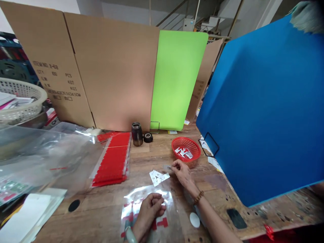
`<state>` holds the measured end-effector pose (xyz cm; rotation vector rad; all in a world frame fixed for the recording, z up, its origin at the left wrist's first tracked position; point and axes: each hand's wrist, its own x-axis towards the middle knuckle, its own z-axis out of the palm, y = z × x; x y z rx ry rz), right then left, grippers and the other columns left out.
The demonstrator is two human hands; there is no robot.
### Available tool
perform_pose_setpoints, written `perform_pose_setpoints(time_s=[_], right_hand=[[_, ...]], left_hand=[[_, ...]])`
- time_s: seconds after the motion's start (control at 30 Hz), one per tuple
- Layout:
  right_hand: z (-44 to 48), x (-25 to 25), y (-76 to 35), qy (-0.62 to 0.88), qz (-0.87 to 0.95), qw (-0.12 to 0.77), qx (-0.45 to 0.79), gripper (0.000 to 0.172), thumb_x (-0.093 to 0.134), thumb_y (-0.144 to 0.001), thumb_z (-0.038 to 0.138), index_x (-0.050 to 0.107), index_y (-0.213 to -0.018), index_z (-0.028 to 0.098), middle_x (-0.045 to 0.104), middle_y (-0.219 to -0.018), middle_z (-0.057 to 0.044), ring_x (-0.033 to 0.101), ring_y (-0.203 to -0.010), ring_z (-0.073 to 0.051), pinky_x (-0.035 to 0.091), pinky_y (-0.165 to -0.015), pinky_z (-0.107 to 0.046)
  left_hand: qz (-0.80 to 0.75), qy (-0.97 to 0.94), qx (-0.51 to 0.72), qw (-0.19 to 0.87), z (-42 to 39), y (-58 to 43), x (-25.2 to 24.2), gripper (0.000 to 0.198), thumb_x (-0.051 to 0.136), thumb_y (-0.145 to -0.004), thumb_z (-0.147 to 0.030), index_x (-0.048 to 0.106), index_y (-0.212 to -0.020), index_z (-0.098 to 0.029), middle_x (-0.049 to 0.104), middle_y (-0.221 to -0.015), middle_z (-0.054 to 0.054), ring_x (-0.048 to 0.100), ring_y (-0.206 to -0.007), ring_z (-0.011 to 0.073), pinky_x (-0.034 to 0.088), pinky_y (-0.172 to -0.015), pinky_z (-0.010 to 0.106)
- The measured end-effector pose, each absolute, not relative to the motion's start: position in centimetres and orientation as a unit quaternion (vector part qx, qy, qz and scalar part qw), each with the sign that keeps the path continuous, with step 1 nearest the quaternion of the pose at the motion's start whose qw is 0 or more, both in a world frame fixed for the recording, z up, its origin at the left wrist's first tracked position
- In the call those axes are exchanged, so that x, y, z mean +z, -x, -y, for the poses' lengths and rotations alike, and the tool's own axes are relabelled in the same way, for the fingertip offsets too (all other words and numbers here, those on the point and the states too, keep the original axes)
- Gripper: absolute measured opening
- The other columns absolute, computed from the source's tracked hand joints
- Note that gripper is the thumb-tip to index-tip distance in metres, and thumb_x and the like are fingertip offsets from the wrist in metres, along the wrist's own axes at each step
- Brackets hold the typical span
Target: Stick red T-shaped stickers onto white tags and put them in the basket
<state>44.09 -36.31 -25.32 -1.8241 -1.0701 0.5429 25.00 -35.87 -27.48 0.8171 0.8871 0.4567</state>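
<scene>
My right hand [182, 172], with a beaded bracelet at the wrist, pinches a small greyish, see-through piece [167, 167] between thumb and fingers. Just left of it lie several white cards [158, 177] in a loose pile. My left hand [150, 213] is over a clear plastic sheet [138, 193] bearing red T-shaped pieces [162, 222]. Its fingers are curled against the thumb; whether anything is between them is hidden. Beyond my right hand stands a red plastic basket [197, 153] holding white-and-red pieces.
Red strips [113, 158] lie stacked at left, near clear plastic bags [76, 158]. A dark open flask [137, 134] and its lid [148, 137] stand behind. Cardboard [113, 74], a green board [177, 81] and a large blue board [265, 111] wall the table.
</scene>
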Motion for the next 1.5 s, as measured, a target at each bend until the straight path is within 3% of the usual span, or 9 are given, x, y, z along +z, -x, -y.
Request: perform_pose_setpoints(time_s=[0.1,0.23,0.53,0.73,0.97,1.17,1.33,1.5], right_hand=[[38.9,-24.5,-42.7,0.705,0.448,0.468,0.288,0.009,0.051,-0.074,0.026,0.052,-0.071,0.018,0.052,-0.067,0.002,0.048,-0.063,-0.012,0.038,-0.058,-0.023],[42.4,-24.6,-40.0,0.634,0.408,0.484,0.444,0.014,0.058,-0.074,0.030,0.053,-0.074,0.017,0.049,-0.062,0.005,0.045,-0.055,-0.009,0.034,-0.051,-0.021],[45.4,-24.8,-37.9,0.547,0.383,0.509,0.543,0.033,0.069,-0.072,0.035,0.056,-0.097,0.017,0.055,-0.073,0.002,0.052,-0.064,-0.010,0.041,-0.059,-0.022],[46.6,-24.1,-36.4,0.589,0.442,0.464,0.492,0.022,0.067,-0.075,0.031,0.061,-0.091,0.018,0.056,-0.074,0.002,0.051,-0.066,-0.011,0.039,-0.060,-0.022],[47.4,-25.0,-35.1,0.599,0.423,0.477,0.485,0.020,0.064,-0.078,0.032,0.059,-0.092,0.019,0.054,-0.072,0.003,0.049,-0.065,-0.011,0.040,-0.061,-0.022],[45.5,-26.7,-35.6,0.592,0.410,0.488,0.492,0.050,0.065,-0.075,0.029,0.048,-0.121,0.023,0.058,-0.092,0.000,0.054,-0.068,-0.010,0.043,-0.062,-0.022],[43.7,-27.9,-36.3,0.669,0.438,0.485,0.354,0.019,0.050,-0.084,0.027,0.058,-0.100,0.019,0.060,-0.090,-0.003,0.056,-0.081,-0.016,0.044,-0.075,-0.029],[42.2,-27.8,-37.1,0.702,0.491,0.452,0.248,0.013,0.049,-0.082,0.019,0.060,-0.089,0.019,0.060,-0.086,-0.003,0.055,-0.082,-0.018,0.042,-0.076,-0.031]], left_hand=[[-0.413,-0.374,0.216,0.802,35.8,-24.7,-26.4,0.042,0.074,-0.065,-0.040,0.057,-0.092,-0.013,0.065,-0.083,0.007,0.064,-0.066,0.0125,0.051,-0.065,0.024],[-0.387,-0.378,0.194,0.818,36.3,-24.2,-25.2,0.042,0.074,-0.067,-0.035,0.057,-0.098,-0.012,0.067,-0.077,0.007,0.066,-0.065,0.0132,0.052,-0.064,0.024],[-0.400,-0.380,0.188,0.812,37.4,-22.1,-24.2,0.027,0.076,-0.064,-0.028,0.062,-0.078,-0.011,0.068,-0.067,0.007,0.066,-0.058,0.0131,0.053,-0.056,0.020],[-0.373,-0.348,0.139,0.849,37.6,-20.3,-23.0,0.021,0.076,-0.065,-0.020,0.063,-0.076,-0.009,0.066,-0.066,0.006,0.063,-0.052,0.0100,0.052,-0.051,0.016],[-0.381,-0.281,0.118,0.873,37.8,-19.0,-22.9,0.021,0.075,-0.064,-0.008,0.063,-0.081,-0.009,0.069,-0.073,0.008,0.067,-0.062,0.0123,0.055,-0.061,0.016],[-0.408,-0.313,0.172,0.840,36.7,-19.1,-23.4,0.020,0.073,-0.067,-0.010,0.062,-0.083,-0.008,0.071,-0.071,0.011,0.068,-0.060,0.0145,0.055,-0.059,0.018],[-0.444,-0.320,0.193,0.814,35.4,-19.2,-24.4,0.019,0.068,-0.073,-0.009,0.058,-0.089,-0.008,0.071,-0.071,0.013,0.070,-0.062,0.0163,0.056,-0.061,0.020],[-0.460,-0.336,0.208,0.795,34.0,-19.9,-25.6,0.014,0.057,-0.080,-0.004,0.054,-0.093,-0.009,0.072,-0.077,0.014,0.071,-0.070,0.0173,0.056,-0.065,0.021]])
